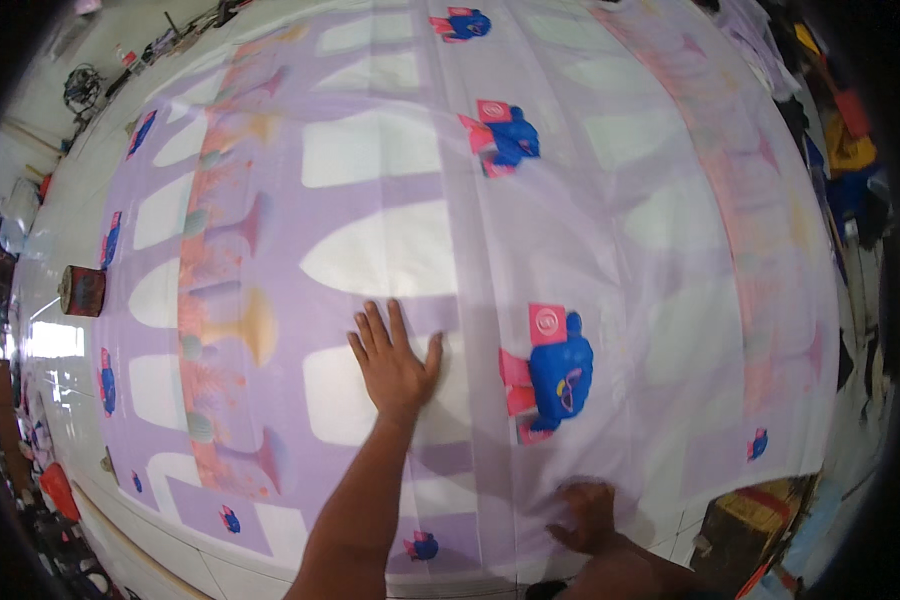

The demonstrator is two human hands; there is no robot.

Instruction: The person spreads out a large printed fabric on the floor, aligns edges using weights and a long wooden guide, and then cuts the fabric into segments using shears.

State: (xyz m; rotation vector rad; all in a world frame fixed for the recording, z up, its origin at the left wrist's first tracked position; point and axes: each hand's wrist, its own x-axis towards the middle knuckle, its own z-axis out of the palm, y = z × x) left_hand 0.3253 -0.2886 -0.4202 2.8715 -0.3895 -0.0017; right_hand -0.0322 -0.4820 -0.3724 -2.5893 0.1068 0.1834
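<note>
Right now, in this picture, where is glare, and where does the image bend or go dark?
Head view: glare whitens the glossy floor at far left; fisheye curves the lilac printed cloth toward the rim; corners are black; the left hand is sharp, the right hand slightly blurred.

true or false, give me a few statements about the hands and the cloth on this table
1. The left hand lies flat, fingers spread, on the lilac printed cloth. True.
2. The right hand holds a pair of scissors. False: it holds no tool and rests on the cloth near its near edge.
3. A blue and pink printed figure lies between the two hands, right of the left hand. True.
4. The cloth is plain white. False: it is lilac with pale ovals and orange-pink bands.
5. A small round tin stands on the cloth's middle. False: it stands off the cloth's left edge.
</note>
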